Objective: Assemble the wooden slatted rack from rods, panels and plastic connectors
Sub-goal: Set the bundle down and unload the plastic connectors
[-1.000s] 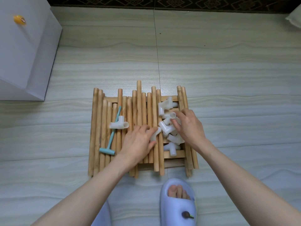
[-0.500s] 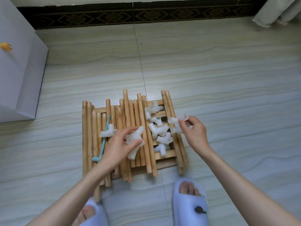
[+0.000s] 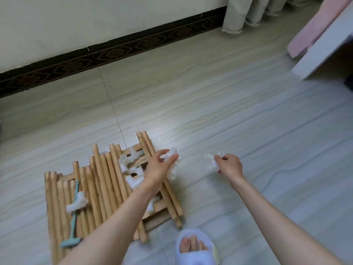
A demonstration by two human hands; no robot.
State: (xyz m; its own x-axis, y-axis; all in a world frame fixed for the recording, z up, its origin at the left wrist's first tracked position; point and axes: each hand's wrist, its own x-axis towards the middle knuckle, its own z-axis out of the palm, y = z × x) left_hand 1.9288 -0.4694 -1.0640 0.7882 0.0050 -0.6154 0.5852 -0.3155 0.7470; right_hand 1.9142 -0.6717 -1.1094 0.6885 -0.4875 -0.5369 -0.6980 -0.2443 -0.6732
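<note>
Round pale wooden rods [image 3: 107,184], heaped on tiled floor [image 3: 210,115]; left hand [image 3: 159,166] and right hand [image 3: 228,165] each pinch blurred white plastic connectors [image 3: 172,165].

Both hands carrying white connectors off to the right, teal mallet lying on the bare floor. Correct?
Not quite. The head view shows the mallet lying on the rods, not on the floor. The left hand and right hand do hold connectors.

A home room: pale tiled floor [image 3: 210,104], patterned skirting [image 3: 114,52], curtain hem [image 3: 248,14], and a slippered foot [image 3: 196,247].
</note>
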